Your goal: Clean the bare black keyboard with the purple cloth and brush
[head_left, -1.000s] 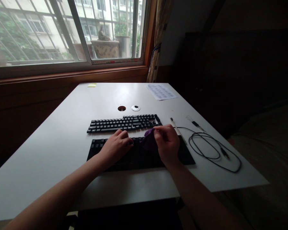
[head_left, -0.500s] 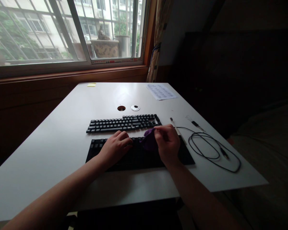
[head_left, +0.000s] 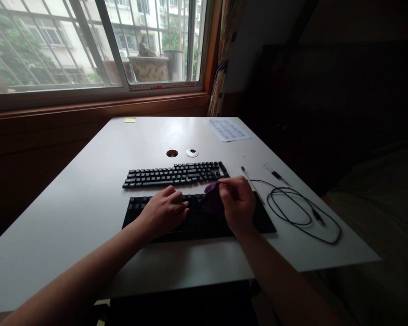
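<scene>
A black keyboard base (head_left: 204,226) lies near the front of the desk, with some keycaps (head_left: 136,203) on it along the back and left. My left hand (head_left: 168,208) is over its middle-left part, fingers curled down together; whatever is under the fingertips is hidden. To the right, my right hand (head_left: 238,201) pinches a purple cloth (head_left: 212,198) between thumb and fingers, and the cloth hangs over the base's back edge. Behind the base, loose black keycaps (head_left: 163,174) are laid out in rows like a keyboard.
A coiled black cable (head_left: 289,222) lies right of the base. Near it are a thin brush-like stick (head_left: 248,177) and a small wire-ended tool (head_left: 276,175). Farther back sit a round desk-hole cover (head_left: 191,153), printed paper (head_left: 228,130) and a yellow note (head_left: 129,120) on the white desk (head_left: 71,203).
My left hand has shifted and turned slightly over the base, its fingers bending a little differently. My right hand and the purple cloth stay nearly still.
</scene>
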Tool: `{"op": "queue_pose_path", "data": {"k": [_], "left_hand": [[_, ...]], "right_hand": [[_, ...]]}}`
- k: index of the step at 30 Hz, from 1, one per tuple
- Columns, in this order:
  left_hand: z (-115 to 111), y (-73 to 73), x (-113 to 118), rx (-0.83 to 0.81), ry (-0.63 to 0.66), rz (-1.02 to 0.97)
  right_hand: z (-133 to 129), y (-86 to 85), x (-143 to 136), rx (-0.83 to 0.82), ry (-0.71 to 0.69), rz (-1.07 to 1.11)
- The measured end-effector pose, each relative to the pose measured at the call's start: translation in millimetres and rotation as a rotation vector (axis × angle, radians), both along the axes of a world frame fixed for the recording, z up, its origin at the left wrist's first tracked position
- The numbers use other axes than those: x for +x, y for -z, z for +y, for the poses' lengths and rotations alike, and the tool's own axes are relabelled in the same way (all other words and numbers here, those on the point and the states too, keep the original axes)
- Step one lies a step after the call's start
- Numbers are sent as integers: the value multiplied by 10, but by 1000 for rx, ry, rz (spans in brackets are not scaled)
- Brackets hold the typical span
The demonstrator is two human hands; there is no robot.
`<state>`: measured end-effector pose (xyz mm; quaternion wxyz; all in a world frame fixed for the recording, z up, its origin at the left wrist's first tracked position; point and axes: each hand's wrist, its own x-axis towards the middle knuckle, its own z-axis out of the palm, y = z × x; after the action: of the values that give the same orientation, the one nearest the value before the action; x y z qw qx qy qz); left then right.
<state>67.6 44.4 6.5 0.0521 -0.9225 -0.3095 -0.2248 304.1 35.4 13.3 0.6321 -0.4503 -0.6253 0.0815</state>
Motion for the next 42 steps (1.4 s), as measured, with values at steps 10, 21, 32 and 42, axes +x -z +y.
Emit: {"op": "queue_pose_path", "data": {"k": [10, 21, 32, 42], "left_hand": [[16, -3, 7, -5, 2, 3], [36, 1, -15, -13, -15, 31], [56, 20, -58, 11, -2, -7], [56, 27, -92, 30, 36, -26]], "right_hand": [[7, 8, -7, 14, -18, 12], [12, -4, -7, 26, 10, 1], [34, 24, 17, 23, 20, 8], [52, 25, 59, 34, 61, 38]]}}
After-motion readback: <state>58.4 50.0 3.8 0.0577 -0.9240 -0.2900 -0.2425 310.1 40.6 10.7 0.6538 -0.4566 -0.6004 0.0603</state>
